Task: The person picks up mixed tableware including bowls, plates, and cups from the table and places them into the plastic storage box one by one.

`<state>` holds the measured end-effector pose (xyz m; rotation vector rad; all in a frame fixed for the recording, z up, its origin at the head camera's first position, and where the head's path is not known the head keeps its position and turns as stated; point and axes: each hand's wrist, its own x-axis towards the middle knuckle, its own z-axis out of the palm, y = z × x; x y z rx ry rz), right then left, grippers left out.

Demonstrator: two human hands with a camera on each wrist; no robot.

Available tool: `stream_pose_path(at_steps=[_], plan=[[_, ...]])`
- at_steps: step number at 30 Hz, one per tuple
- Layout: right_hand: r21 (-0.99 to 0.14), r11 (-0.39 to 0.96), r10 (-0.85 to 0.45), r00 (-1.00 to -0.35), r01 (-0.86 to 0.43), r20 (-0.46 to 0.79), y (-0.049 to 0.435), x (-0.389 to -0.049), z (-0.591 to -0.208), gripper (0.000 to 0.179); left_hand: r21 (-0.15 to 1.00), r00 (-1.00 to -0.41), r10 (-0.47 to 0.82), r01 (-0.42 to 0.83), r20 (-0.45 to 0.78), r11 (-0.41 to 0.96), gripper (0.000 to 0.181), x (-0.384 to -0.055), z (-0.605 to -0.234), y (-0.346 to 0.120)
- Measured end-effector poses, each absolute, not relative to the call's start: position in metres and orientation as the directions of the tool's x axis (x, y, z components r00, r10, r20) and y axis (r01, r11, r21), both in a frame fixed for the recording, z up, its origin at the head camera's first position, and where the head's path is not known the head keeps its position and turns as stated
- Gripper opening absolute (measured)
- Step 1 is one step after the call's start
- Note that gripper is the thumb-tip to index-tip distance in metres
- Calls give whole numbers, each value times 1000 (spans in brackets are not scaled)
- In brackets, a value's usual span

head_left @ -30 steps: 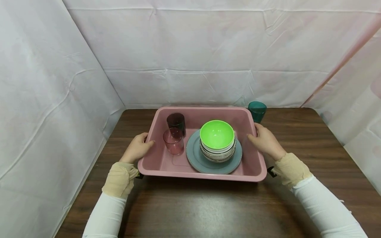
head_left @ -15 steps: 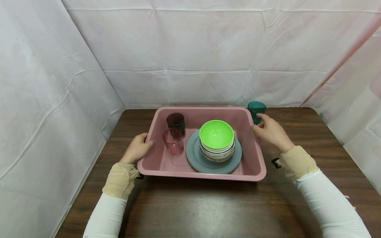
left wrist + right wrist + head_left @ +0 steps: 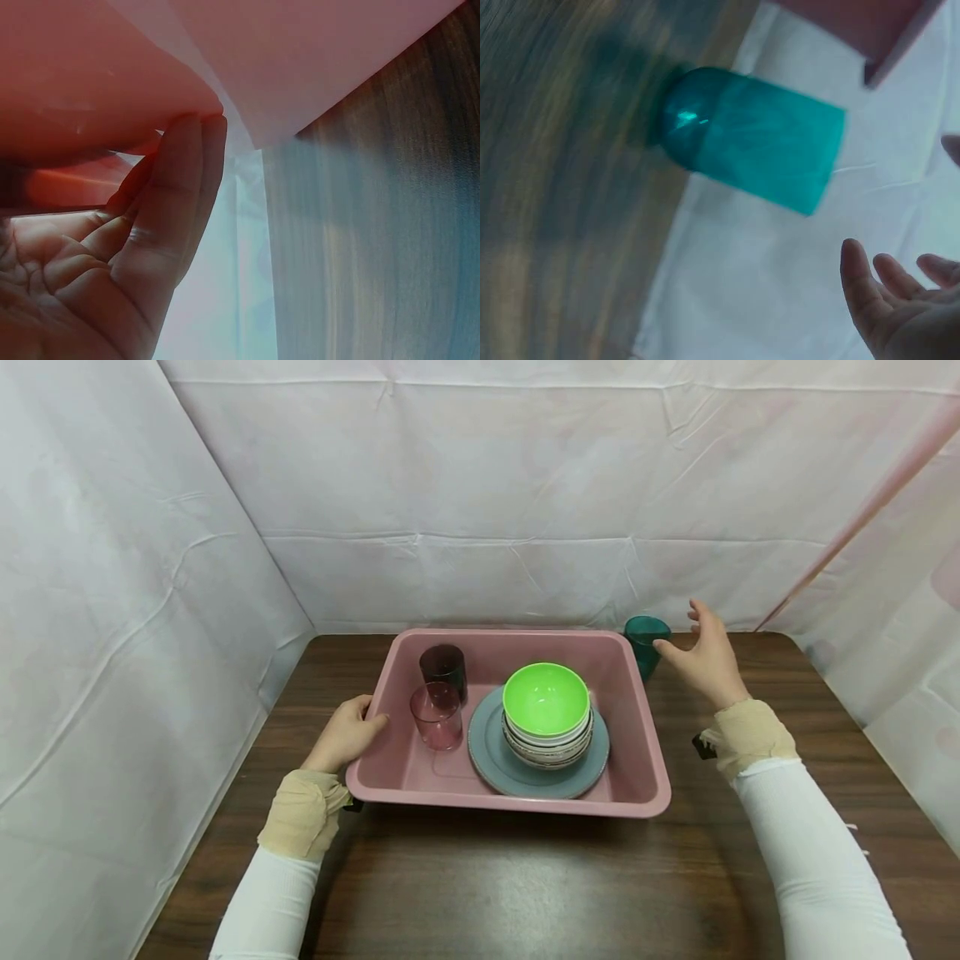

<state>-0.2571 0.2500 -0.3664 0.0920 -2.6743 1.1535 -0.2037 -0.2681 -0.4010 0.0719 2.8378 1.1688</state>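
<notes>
My left hand (image 3: 341, 737) grips the left rim of a pink plastic basin (image 3: 502, 799), thumb over the top and fingers underneath, as the left wrist view shows. Off the basin's back right corner, a teal tumbler (image 3: 645, 652) stands upright on the table. My right hand (image 3: 708, 662) is just right of it, fingers spread and holding nothing. In the right wrist view, the right hand's fingers (image 3: 855, 277) are apart from the tumbler (image 3: 769, 139). Inside the basin are a pink tumbler (image 3: 437, 720), a dark tumbler (image 3: 444, 667) and a blue-grey plate (image 3: 487, 760) under stacked bowls.
A bright green bowl (image 3: 546, 700) tops the bowl stack, with white and brown-edged bowls below. The dark wooden table (image 3: 510, 885) extends in front of the basin and to its right. White sheeting (image 3: 510, 485) hangs close behind the table and along both sides.
My right hand has let go of the basin's right rim and moved back and to the right, past the teal tumbler, its fingers spreading. The left hand has stayed at the rim.
</notes>
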Motion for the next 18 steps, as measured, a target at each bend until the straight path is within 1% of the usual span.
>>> stream_pose_path(at_steps=[5,8,14,18], plan=[[-721,688,-5,-994,-84,110,257,-279,-384,102,709,-996,75,17,-51,705,38,-204,-400,-269],[-714,696,-24,-997,-67,70,259,-291,-396,105,707,-996,77,20,-49,707,38,-204,-399,-269],[-715,696,-41,-998,-64,50,256,-308,-413,103,705,-996,68,8,-58,709,39,-203,-399,-268],[-730,683,-9,-999,-40,47,252,-312,-416,102,711,-996,71,11,-54,703,39,-203,-400,-267]])
